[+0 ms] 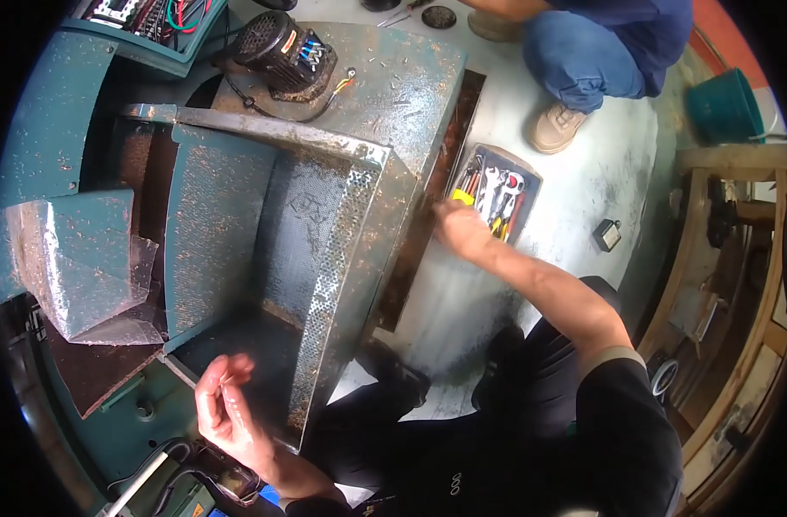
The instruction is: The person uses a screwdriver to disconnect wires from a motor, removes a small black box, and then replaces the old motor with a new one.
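Observation:
My right hand (pixel 462 231) reaches to the left edge of a grey tool tray (pixel 531 164) on the floor. Its fingers are bent and closed, and what they hold, if anything, is hidden. A yellow piece (pixel 463 197) shows right at the fingers. Wrenches (pixel 494 185) and other hand tools lie in the tray. My left hand (pixel 234 418) is raised beside the near end of the metal machine housing (pixel 393 202). Its fingers are curved but apart, with nothing visible in them; the tips are blurred. A perforated metal screen (pixel 303 224) lines the housing.
An electric motor (pixel 286 60) with loose wires sits on the housing. Sheet-metal covers (pixel 74 267) lie at the left, strewn with debris. Ahead, another person (pixel 574 60) crouches. A small black box (pixel 607 234), a green bucket (pixel 725 108) and a wooden frame (pixel 690 258) are at the right.

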The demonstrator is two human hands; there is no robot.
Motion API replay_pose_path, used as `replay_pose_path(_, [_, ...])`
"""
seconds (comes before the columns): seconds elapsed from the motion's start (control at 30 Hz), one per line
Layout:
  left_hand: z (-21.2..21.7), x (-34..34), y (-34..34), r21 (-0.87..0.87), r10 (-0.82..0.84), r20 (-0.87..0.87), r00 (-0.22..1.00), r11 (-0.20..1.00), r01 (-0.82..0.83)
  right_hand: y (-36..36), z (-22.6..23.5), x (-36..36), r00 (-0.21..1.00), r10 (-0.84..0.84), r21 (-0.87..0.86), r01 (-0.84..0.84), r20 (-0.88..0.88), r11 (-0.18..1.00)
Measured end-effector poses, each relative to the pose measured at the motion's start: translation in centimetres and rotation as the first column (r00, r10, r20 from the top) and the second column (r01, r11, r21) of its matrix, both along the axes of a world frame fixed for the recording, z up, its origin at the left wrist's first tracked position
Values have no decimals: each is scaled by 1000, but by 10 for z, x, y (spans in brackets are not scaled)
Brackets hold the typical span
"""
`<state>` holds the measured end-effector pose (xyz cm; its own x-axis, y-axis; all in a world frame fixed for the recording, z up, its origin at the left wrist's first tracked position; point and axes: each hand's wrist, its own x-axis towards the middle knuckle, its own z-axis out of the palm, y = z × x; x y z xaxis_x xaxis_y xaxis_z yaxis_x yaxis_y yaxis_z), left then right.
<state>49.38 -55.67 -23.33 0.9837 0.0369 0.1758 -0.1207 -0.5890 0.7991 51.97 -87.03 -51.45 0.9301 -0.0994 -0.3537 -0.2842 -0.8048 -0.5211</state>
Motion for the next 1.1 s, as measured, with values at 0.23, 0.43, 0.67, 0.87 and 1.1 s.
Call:
replay_pose_path(0.23, [-3,0,-4,27,9,31,999,1000,-9,13,-61,-1,854,516,-353,-505,-69,788])
replay_pose_path(0.43, [1,-4,1,-16,24,16,1000,1000,-24,22,-44,-21,720,680,-410,-666,-137,623])
replay_pose_path(0.67, [5,-7,0,-51,12,-24,1000,999,-13,32,-35,-22,671,727,-373,-717,-145,588])
replay_pose_path(0.87, [4,-3,-1,-70,-28,-4,1000,997,28,30,-47,-28,737,676,-358,-632,-1,688])
replay_pose_path(1.1, [7,-4,4,-99,29,-19,999,995,-31,-11,26,28,937,272,-201,-230,219,952])
